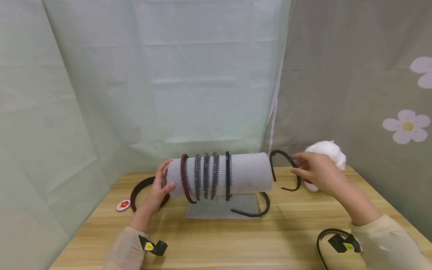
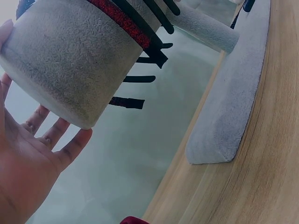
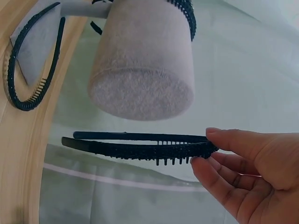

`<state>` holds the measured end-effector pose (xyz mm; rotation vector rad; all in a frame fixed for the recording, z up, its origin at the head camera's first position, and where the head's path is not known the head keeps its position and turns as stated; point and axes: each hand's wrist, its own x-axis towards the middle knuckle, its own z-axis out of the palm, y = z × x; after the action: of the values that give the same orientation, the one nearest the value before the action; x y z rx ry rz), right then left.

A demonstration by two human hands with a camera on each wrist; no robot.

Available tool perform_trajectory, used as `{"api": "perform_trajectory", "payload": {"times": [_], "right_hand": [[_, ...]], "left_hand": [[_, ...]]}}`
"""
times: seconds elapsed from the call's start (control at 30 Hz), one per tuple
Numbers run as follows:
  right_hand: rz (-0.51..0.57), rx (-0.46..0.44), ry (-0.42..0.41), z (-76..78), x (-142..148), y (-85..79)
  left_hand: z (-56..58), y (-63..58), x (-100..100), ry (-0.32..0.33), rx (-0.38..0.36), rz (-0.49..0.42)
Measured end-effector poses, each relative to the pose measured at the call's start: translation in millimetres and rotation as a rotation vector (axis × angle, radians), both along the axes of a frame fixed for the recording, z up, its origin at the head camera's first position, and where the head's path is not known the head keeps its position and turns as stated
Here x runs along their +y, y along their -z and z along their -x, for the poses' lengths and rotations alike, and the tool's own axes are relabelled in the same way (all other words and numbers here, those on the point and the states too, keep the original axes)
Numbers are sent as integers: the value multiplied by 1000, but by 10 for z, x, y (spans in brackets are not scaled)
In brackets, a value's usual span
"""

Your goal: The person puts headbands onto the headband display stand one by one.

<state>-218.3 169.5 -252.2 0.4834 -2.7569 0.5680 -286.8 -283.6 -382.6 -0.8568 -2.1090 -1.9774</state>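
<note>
A grey plush headband display stand [image 1: 251, 173] has a horizontal roll on a flat base. Several toothed headbands sit around its left and middle part, among them a red one [image 1: 184, 176] and a black one [image 1: 227, 176]. My left hand [image 1: 158, 187] grips the roll's left end, thumb in front and fingers behind; in the left wrist view the fingertips [image 2: 79, 140] meet the roll's end rim. Off the right end, my right hand [image 1: 315, 168] pinches a black toothed headband [image 3: 140, 148] at its curved middle between thumb and fingers. Its two ends point toward the roll, apart from it.
Another black headband [image 1: 251, 215] lies by the stand's base, and one more [image 1: 320, 247] near the right sleeve. A dark wide headband [image 1: 136, 189] and a round flower badge [image 1: 123, 205] are at the left. Behind my right hand is a white plush toy [image 1: 327, 150].
</note>
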Motion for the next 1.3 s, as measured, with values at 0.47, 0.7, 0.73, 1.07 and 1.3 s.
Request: {"api": "perform_trajectory", "payload": {"times": [0.47,0.7,0.73,1.07,1.3], "right_hand": [[9,36,25,73,-338,21],[-5,66,13,78,-479,58],[0,66,5,82,-493,65],[27,75,-12,51,-615,134],[25,81,29,-8,-732,182]], "left_hand": [[-13,3,-20,-23,-11,29],[-19,3,-13,-22,-14,26],[-18,4,-12,-19,-14,24],[-9,6,-2,-11,-13,19],[-12,-1,2,-26,-16,26]]}}
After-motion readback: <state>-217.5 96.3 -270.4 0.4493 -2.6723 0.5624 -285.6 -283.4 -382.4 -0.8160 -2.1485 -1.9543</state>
